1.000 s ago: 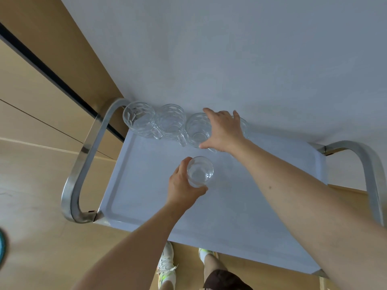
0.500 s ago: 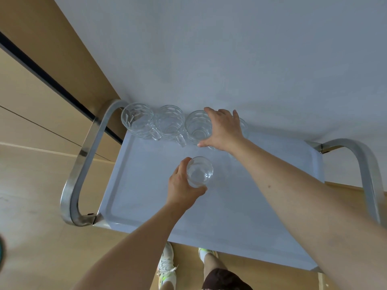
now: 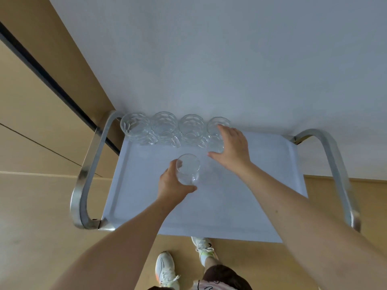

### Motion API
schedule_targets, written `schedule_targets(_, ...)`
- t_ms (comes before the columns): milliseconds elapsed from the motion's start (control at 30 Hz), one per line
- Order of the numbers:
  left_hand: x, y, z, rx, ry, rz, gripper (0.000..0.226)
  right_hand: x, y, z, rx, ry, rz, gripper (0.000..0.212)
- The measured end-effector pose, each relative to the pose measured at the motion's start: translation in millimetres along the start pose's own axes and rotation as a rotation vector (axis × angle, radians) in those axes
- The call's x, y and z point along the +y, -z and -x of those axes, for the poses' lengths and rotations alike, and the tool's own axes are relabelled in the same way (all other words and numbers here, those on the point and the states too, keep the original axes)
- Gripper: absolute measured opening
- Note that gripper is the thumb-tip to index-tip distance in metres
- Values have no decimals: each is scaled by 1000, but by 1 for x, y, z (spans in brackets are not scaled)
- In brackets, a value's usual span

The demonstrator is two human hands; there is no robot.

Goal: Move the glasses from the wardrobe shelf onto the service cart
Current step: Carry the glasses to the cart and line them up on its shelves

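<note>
Clear glasses lined up on a white-topped steel service cart (image 3: pixel 209 210).
Left hand (image 3: pixel 172 185) grips a clear round tumbler (image 3: pixel 187 169); right hand (image 3: pixel 232 151) clasps the row's end glass (image 3: pixel 216 130).

We see a service cart with a pale white flat tray top (image 3: pixel 240 206) and curved shiny metal handles (image 3: pixel 83 174) at both ends. Four clear patterned glass mugs (image 3: pixel 164 126) stand in a row along its far edge, touching each other. The cart stands on a light wooden floor (image 3: pixel 37 237).

Five glasses (image 3: pixel 164 126); one cart (image 3: pixel 209 206); two hands (image 3: pixel 232 151).
</note>
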State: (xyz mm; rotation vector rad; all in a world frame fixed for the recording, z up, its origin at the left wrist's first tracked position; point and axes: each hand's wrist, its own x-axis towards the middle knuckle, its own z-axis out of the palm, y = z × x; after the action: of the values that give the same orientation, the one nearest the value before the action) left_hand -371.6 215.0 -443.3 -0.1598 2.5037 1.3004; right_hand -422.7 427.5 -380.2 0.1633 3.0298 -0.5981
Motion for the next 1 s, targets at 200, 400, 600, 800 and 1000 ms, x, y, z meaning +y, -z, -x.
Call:
schedule_targets(200, 0, 33, 18, -4, -52, -15, 88, -11, -15, 65, -32, -86, 58, 100)
schedule_targets(400, -4, 51, 48, -41, -87, -21, 90, -30, -27, 120, -101, -129, 108, 101)
schedule_targets(600, -17, 54, 82, -14, -87, -2, 89, -33, -34, 159, -157, -123, 119, 99)
schedule_targets(800, -25, 44, 124, 49, -85, 4, 88, -28, -44, 199, -178, -57, 134, 95)
schedule_targets(1000, -36, 23, 196, 94, -52, -5, 87, -5, -60, 263, -221, 7, 107, 91)
